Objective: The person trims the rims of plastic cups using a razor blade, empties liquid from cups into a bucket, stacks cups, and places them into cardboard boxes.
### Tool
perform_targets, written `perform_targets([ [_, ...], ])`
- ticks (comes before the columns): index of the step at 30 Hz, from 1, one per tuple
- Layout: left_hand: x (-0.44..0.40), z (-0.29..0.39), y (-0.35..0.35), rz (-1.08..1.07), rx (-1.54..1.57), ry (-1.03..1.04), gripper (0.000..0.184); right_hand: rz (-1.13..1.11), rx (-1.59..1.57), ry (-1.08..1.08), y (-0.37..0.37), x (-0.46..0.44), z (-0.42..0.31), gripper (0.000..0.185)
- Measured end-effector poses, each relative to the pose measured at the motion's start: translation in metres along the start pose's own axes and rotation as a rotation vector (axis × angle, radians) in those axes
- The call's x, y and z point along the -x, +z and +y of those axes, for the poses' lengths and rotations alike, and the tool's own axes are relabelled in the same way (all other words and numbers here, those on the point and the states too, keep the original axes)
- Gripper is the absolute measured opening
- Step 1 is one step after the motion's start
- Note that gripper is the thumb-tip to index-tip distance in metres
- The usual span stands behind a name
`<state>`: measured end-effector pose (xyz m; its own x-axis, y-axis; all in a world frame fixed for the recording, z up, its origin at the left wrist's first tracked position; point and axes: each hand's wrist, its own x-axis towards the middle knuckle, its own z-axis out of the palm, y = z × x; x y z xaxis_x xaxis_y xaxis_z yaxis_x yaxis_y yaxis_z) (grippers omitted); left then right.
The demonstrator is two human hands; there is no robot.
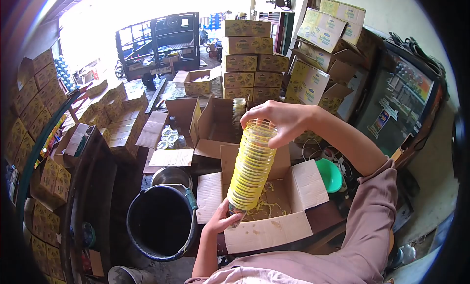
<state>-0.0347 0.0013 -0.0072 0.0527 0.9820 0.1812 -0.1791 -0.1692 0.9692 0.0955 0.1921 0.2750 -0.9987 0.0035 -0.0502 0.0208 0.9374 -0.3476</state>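
A long stack of nested clear cups with yellow rims point(252, 166) is held at a tilt between both hands. My right hand point(286, 118) grips its upper end, with the fingers over the top and the thumb at the side. At the lower end, my left hand point(225, 219) is closed around the bottom of the stack. Beneath the stack lies an open cardboard box point(269, 232), with yellow strands point(267, 209) inside.
A large black bucket point(131, 230) stands left of the box, beside a metal pot point(171, 175). A green bowl point(329, 176) is at the right. Behind are an open box with cups point(171, 159) and stacked cartons point(247, 45).
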Motion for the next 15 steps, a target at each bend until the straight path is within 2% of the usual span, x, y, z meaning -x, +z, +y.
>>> perform_targets([
  [3,-0.004,-0.005,-0.004,0.047,0.041,0.003,0.062,0.030,0.012,-0.066,-0.003,-0.009,-0.001,0.051],
  [6,-0.007,-0.011,-0.010,0.090,0.023,0.115,0.062,0.047,0.170,-0.112,-0.003,-0.018,-0.010,0.050],
  [15,-0.004,-0.010,-0.020,0.036,0.019,0.107,0.059,-0.101,0.146,0.031,-0.007,-0.027,-0.023,0.057],
])
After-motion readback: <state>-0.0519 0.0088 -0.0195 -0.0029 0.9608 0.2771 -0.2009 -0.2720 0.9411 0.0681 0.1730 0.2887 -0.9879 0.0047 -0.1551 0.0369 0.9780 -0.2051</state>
